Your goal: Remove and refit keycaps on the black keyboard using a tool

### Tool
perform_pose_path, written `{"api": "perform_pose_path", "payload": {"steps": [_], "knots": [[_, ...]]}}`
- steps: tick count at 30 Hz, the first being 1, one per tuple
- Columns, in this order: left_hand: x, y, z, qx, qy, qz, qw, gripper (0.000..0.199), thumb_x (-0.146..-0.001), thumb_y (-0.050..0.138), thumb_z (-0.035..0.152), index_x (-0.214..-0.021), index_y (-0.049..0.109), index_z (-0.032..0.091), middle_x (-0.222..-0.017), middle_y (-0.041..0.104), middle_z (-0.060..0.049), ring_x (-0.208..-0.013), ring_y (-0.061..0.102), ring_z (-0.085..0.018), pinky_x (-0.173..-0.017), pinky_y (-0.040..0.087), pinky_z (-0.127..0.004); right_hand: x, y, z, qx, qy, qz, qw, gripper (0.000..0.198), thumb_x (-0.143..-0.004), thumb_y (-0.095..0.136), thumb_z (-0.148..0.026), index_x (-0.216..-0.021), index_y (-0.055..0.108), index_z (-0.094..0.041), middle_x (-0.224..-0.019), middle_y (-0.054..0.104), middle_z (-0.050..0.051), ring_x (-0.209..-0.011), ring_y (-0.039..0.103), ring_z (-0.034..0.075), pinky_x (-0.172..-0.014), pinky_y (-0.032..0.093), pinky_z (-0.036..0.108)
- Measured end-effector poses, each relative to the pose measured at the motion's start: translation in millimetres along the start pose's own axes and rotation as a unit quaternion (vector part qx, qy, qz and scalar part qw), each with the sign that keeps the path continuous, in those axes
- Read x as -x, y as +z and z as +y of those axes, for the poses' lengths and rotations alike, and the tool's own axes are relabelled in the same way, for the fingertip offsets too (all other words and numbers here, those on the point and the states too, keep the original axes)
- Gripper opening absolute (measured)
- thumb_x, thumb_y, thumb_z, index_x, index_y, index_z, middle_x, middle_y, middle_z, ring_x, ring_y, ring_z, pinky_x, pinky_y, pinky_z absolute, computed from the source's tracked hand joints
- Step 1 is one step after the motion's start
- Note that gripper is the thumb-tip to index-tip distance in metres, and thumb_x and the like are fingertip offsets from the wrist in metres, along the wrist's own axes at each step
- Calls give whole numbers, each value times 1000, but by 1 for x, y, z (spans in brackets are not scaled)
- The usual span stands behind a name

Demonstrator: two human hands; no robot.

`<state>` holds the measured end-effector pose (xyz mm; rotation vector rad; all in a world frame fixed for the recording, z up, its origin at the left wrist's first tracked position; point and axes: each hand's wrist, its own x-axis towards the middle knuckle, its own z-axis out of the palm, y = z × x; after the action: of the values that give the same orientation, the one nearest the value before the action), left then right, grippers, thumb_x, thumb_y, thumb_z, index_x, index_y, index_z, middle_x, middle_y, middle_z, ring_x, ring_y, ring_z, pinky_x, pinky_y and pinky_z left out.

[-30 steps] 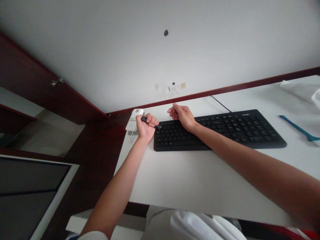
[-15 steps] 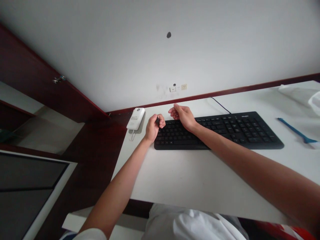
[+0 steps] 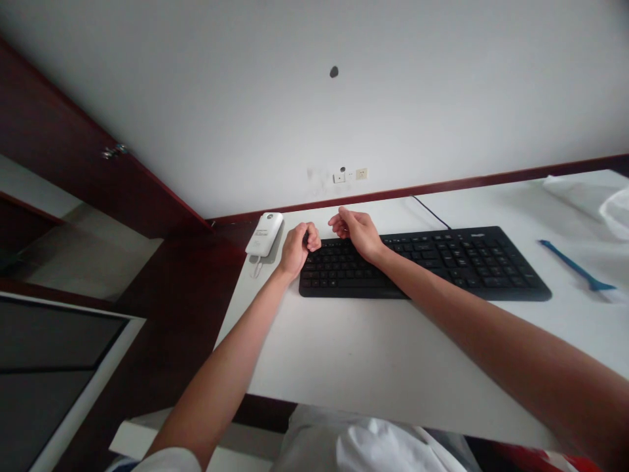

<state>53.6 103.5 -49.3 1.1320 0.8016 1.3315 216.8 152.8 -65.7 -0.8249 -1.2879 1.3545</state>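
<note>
My left hand (image 3: 297, 249) is closed around a small black piece (image 3: 305, 237), of which only a bit shows between thumb and fingers; its kind is unclear. It is over the left end of a black keyboard (image 3: 358, 288) that lies on the white desk. To its right, my right hand (image 3: 358, 231) hovers above the keyboard's back edge, fingers loosely curled and the thumb apart from them. Nothing shows in it, and a small gap separates the two hands. The right forearm covers part of the keys.
A white device (image 3: 265, 234) with a wrist strap lies at the desk's (image 3: 344, 360) left edge. To the right are a blue brush-like tool (image 3: 572, 259) and a crumpled white bag (image 3: 590, 196). The keyboard cable (image 3: 430, 211) runs back towards the wall.
The view has shifted slightly, so the desk items sit a little lower and further left. Both hands keep nearly the same pose; the left still holds the black piece.
</note>
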Motion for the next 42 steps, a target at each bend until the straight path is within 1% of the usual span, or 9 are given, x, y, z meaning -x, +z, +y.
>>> {"api": "perform_pose_path", "payload": {"steps": [10,16,18,21,25,30,34,38,42], "knots": [[2,-1,5,75,0,32,997,51,-101,36,48,-59,39,20,-56,27,3,-52,31,-12,-56,33,-27,1,-1,2,22,-10,-6,1000,61,-88,56,-75,-75,72,-18,-66,62,4,-59,53,14,-55,41,28],[4,5,15,30,69,103,992,51,-102,38,52,-63,43,19,-74,50,-4,-72,51,-16,-72,46,-29,14,5,-16,117,-62,-129,983,22,-87,71,-41,-91,73,-19,-92,72,3,-74,60,14,-69,49,29],[6,8,19,13,88,119,989,52,-102,38,54,-63,45,19,-87,58,-8,-86,56,-18,-79,47,-30,19,9,-19,130,-69,-171,974,23,-84,74,-36,-100,72,-21,-106,73,5,-76,62,14,-69,50,29],[10,13,18,14,88,96,991,52,-100,44,57,-65,48,19,-102,63,-9,-100,59,-23,-83,49,-32,23,16,-19,139,-85,-189,968,26,-83,76,-34,-105,71,-21,-111,72,5,-75,63,14,-64,50,28],[11,10,14,-47,107,32,993,53,-97,47,65,-72,54,19,-112,64,-10,-112,60,-26,-90,50,-36,24,20,-14,165,-116,-155,967,22,-86,75,-34,-103,69,-21,-100,74,3,-74,64,15,-69,52,29],[6,-24,21,-285,127,60,948,44,-100,44,59,-108,67,22,-120,67,-8,-115,60,-23,-95,48,-34,17,14,-3,123,-80,-114,983,29,-85,76,-42,-104,67,-21,-98,75,5,-88,70,20,-77,55,32],[19,-49,24,-423,107,81,896,25,-97,57,38,-108,70,19,-105,68,-6,-90,61,-18,-82,46,-29,9,10,5,60,-37,-56,996,39,-80,79,-49,-98,58,-21,-82,71,1,-75,68,18,-72,55,32],[41,-51,16,-517,113,24,848,20,-95,58,26,-108,72,20,-88,60,-2,-77,54,-14,-74,43,-28,5,8,6,42,2,-9,999,46,-79,79,-51,-105,55,-22,-75,69,-2,-66,65,16,-65,54,31],[48,-44,10,-550,104,-20,828,21,-93,61,25,-110,73,22,-83,54,0,-72,51,-13,-71,42,-27,6,7,3,35,48,0,998,47,-78,79,-48,-109,57,-20,-74,72,0,-66,66,16,-69,57,32]]}}
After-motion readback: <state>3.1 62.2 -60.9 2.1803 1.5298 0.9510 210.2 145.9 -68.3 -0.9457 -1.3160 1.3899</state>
